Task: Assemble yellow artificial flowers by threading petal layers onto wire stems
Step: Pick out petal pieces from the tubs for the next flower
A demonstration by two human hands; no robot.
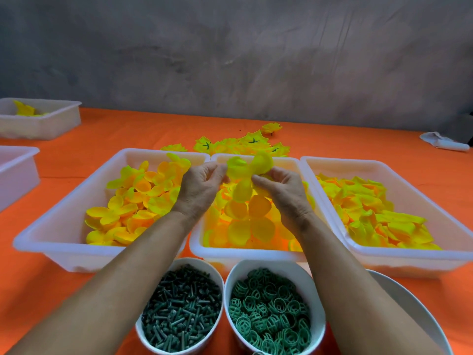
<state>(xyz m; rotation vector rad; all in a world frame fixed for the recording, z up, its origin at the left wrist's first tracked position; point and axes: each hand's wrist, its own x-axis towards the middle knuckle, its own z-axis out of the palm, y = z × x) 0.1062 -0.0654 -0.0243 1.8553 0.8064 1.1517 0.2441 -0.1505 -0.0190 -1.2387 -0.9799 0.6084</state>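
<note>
Above the middle tray, the left hand and right hand both pinch a yellow petal layer, its three rounded, cupped lobes splayed outward, one hanging downward.

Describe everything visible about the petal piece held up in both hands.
The yellow petal layer looks like thin, soft fabric with three rounded, cupped lobes: two spread upward, one hanging down. It is held above the middle white tray. The left hand pinches its left side, and the right hand pinches near its centre. No stem is visible.
</note>
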